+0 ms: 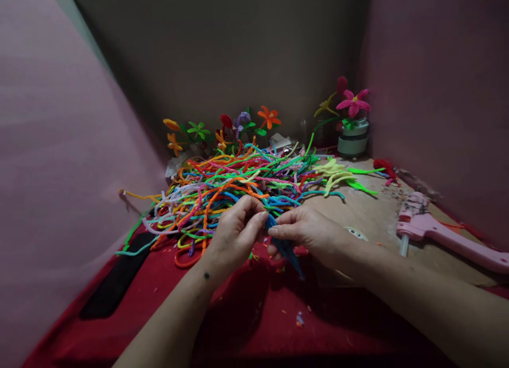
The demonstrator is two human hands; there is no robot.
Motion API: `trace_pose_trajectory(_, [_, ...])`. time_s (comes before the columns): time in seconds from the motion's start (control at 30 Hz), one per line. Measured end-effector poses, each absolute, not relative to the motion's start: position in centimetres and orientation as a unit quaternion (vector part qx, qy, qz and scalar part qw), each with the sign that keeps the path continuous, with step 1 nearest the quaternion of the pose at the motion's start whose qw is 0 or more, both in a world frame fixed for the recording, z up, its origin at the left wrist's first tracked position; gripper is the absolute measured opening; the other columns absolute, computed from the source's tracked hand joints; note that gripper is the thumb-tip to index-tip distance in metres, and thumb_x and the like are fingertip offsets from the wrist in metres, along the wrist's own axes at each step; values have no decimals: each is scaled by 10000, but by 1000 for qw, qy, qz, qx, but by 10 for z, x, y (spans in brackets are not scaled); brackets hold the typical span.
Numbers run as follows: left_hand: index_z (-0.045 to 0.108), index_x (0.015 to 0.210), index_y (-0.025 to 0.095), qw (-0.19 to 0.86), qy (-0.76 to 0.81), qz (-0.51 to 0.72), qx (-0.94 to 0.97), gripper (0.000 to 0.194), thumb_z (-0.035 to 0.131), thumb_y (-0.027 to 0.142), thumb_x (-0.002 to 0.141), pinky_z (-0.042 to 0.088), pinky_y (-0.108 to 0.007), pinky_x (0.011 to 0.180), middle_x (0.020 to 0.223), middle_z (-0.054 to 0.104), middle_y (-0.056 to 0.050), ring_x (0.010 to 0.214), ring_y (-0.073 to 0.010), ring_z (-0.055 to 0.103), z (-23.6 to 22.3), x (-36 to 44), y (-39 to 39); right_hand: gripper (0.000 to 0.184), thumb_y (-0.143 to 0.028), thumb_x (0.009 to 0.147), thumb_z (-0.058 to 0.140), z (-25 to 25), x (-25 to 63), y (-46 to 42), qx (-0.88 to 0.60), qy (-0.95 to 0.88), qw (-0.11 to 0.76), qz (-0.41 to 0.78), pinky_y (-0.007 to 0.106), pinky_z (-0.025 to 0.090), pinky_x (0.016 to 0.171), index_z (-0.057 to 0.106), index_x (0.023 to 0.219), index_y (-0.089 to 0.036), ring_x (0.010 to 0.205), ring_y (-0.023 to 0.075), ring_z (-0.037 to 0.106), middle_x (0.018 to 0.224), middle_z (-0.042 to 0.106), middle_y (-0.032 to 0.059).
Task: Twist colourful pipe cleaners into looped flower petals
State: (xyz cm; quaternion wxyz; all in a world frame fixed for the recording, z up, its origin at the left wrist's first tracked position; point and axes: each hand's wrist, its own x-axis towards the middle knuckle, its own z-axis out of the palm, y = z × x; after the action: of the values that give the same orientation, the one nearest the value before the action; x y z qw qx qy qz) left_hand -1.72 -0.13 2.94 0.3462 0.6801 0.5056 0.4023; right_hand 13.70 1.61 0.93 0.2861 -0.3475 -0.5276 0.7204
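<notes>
Over the front of the table, my left hand (241, 227) and my right hand (304, 231) meet around a blue pipe-cleaner piece (289, 254). My left thumb and forefinger pinch its upper end. Between the thumb and fingers of my right hand is its middle, and its pointed lower end hangs toward the red cloth. Fingers hide part of the piece. Just behind both hands lies a big tangled heap of coloured pipe cleaners (238, 180).
Pipe-cleaner flowers (269, 117) stand behind the heap. A pink flower (353, 103) rises by a grey-green jar (352, 140). On the brown board (369, 209) at right rests a pink glue gun (445, 230). A black strip (115, 283) lies left on red cloth (246, 315). Pink sheets flank both sides.
</notes>
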Motion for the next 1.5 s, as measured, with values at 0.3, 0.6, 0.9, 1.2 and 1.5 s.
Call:
trace_pose_trajectory(0.3, [604, 769, 135, 504, 491, 387, 595, 187, 630, 316, 728, 304, -165, 371, 527, 530, 34, 389, -45, 406, 32, -19, 3, 202, -298, 699, 645, 5, 137, 18, -327, -512, 305, 734, 191, 407, 440, 628, 628, -110, 410, 65, 502, 515, 593, 5])
trace_pose_trajectory(0.6, [549, 616, 153, 349, 553, 407, 638, 221, 563, 314, 766, 294, -169, 389, 458, 487, 47, 402, -53, 389, 24, -11, -1, 165, -199, 722, 559, 8, 133, 14, -350, -528, 284, 720, 220, 437, 451, 593, 581, -120, 411, 89, 523, 508, 603, 12])
trace_pose_trajectory(0.9, [515, 582, 157, 369, 550, 421, 620, 234, 576, 315, 744, 255, -181, 369, 414, 413, 71, 359, -44, 326, 27, -9, 3, 178, -263, 755, 545, 5, 132, 14, -347, -545, 311, 698, 224, 443, 465, 608, 641, -142, 427, 95, 533, 532, 623, 12])
trace_pose_trajectory(1.2, [584, 872, 172, 448, 500, 441, 596, 181, 607, 308, 754, 277, -169, 350, 515, 483, 65, 358, -43, 368, 27, -13, 5, 113, -202, 744, 544, 11, 136, 15, -319, -479, 315, 755, 269, 477, 522, 577, 663, -132, 476, 123, 576, 591, 651, 44])
trace_pose_trajectory(1.5, [631, 946, 189, 83, 337, 336, 876, 176, 534, 134, 810, 454, -226, 685, 867, 531, -51, 791, -124, 540, 17, -17, 0, 123, -170, 606, 650, 6, 142, 36, -319, -350, 468, 746, 205, 327, 450, 546, 554, -131, 427, 61, 452, 478, 523, -41])
